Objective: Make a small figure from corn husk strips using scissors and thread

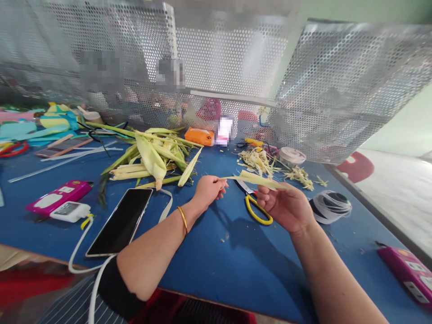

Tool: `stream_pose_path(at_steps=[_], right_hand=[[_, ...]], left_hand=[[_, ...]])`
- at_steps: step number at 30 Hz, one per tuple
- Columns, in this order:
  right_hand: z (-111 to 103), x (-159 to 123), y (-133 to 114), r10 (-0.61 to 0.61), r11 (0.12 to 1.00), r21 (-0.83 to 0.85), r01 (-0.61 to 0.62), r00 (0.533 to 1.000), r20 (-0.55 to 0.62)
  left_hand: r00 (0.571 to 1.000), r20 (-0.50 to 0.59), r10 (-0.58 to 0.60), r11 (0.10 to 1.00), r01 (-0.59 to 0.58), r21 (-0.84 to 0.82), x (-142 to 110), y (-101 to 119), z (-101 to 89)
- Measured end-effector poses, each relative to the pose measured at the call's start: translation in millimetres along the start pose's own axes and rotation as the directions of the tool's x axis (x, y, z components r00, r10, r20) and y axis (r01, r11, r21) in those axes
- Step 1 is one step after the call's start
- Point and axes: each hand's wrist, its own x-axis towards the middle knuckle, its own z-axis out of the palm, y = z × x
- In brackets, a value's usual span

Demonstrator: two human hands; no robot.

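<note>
A pale strip of corn husk (249, 178) is stretched level between my two hands above the blue table. My left hand (209, 192), with a gold bangle on the wrist, pinches its narrow end. The wider end lies in my right hand (286, 206), between thumb and fingers. Just below the strip, scissors (254, 210) with yellow and red handles rest on the table, partly hidden by my right hand. A heap of green corn husks (151, 157) lies beyond my left hand, and a pile of husk scraps (258, 161) lies beyond my right.
Left of my arm are a black-screened phone (121, 220), a white cable (76, 252) and a magenta device (60, 198). At right stand a spool of white line (329, 207) and a tape roll (292, 155). An orange packet (199, 136) is near the perforated metal screen (229, 58).
</note>
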Motion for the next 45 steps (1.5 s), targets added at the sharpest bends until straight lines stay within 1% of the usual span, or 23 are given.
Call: stream_pose_path(at_steps=[3,6,8,11,13,14,16,18,19,20,21,22,23,24,26,27,29,30,32,35,38,41,45], right_hand=[[-2.2,-6.4,-9.1,-0.098,0.993,0.058,0.098,0.995,0.004],[-7.1,-14.4,-20.6,-0.201,0.954,0.232,0.190,0.979,0.024],[-11.6,-20.5,-28.6,-0.269,0.888,0.399,0.230,0.962,0.043],[-19.5,-28.8,-38.6,-0.390,0.700,0.661,0.270,0.920,0.036],[-24.3,-32.5,-43.0,-0.449,0.506,0.822,0.261,0.894,-0.008],[-25.9,-33.8,-44.3,-0.457,0.372,0.896,0.242,0.888,-0.050],[-27.5,-35.6,-45.6,-0.436,0.022,0.980,0.200,0.884,-0.170],[-27.3,-37.9,-46.0,-0.368,-0.324,0.931,0.170,0.883,-0.289],[-27.3,-39.6,-46.3,-0.326,-0.457,0.875,0.162,0.884,-0.334],[-27.6,-41.7,-46.9,-0.288,-0.544,0.824,0.159,0.887,-0.362],[-28.7,-44.0,-47.8,-0.271,-0.578,0.801,0.159,0.888,-0.372],[-30.4,-46.1,-49.0,-0.273,-0.563,0.811,0.162,0.890,-0.366],[-32.7,-47.8,-50.5,-0.296,-0.498,0.850,0.172,0.888,-0.353],[-35.2,-48.5,-52.0,-0.337,-0.384,0.903,0.192,0.881,-0.331],[-38.9,-46.0,-53.8,-0.419,-0.046,0.961,0.274,0.868,-0.268],[-39.0,-42.4,-53.1,-0.446,0.138,0.931,0.337,0.861,-0.246],[-34.6,-31.3,-46.8,-0.467,0.492,0.750,0.441,0.861,-0.200],[-29.9,-24.5,-40.7,-0.464,0.639,0.613,0.465,0.868,-0.176],[-17.4,-11.1,-23.7,-0.350,0.871,0.323,0.370,0.929,-0.121],[2.0,2.3,6.4,-0.224,0.974,0.024,0.227,0.971,-0.088],[14.0,6.1,29.2,-0.194,0.970,-0.165,0.179,0.978,-0.077],[18.0,6.1,39.7,-0.183,0.944,-0.286,0.163,0.982,-0.045],[18.8,6.4,43.9,-0.136,0.917,-0.370,0.150,0.989,0.063]], left_hand=[[0.998,-0.058,-0.006,1.000,0.007,0.008,6.7,-1.1,-6.3],[0.994,-0.104,-0.029,1.000,0.029,0.000,12.3,-3.2,-11.1],[0.991,-0.125,-0.051,0.999,0.049,-0.016,15.4,-4.7,-13.3],[0.986,-0.148,-0.074,0.997,0.070,-0.038,18.4,-6.2,-15.4],[0.983,-0.157,-0.095,0.995,0.087,-0.056,19.4,-6.8,-16.2],[0.981,-0.160,-0.110,0.992,0.100,-0.072,19.7,-7.0,-16.5],[0.976,-0.161,-0.147,0.985,0.129,-0.114,20.1,-6.9,-17.1],[0.968,-0.157,-0.194,0.972,0.167,-0.168,20.7,-6.3,-18.2],[0.963,-0.154,-0.219,0.962,0.188,-0.198,21.2,-5.7,-19.1],[0.958,-0.152,-0.244,0.951,0.206,-0.229,21.9,-5.0,-20.2],[0.952,-0.150,-0.267,0.939,0.222,-0.261,22.6,-4.4,-21.7],[0.946,-0.150,-0.288,0.926,0.235,-0.294,23.3,-3.8,-23.3],[0.941,-0.148,-0.305,0.913,0.244,-0.326,24.0,-3.4,-24.9],[0.937,-0.145,-0.318,0.899,0.249,-0.360,24.3,-3.0,-26.2],[0.937,-0.114,-0.330,0.869,0.255,-0.424,23.8,-2.7,-26.9],[0.941,-0.084,-0.328,0.854,0.257,-0.453,22.6,-2.6,-25.8],[0.952,-0.004,-0.306,0.823,0.263,-0.503,18.1,-1.8,-20.6],[0.956,0.037,-0.291,0.810,0.266,-0.523,14.9,-1.0,-16.7],[0.959,0.116,-0.257,0.786,0.277,-0.553,6.9,1.3,-8.0],[0.948,0.270,-0.171,0.714,0.308,-0.629,-6.3,5.7,3.5],[0.924,0.370,-0.097,0.622,0.346,-0.702,-16.8,9.3,10.5],[0.928,0.347,-0.136,0.671,0.344,-0.657,-22.7,10.7,14.0],[0.930,0.314,-0.193,0.765,0.343,-0.545,-24.7,9.4,16.8]])
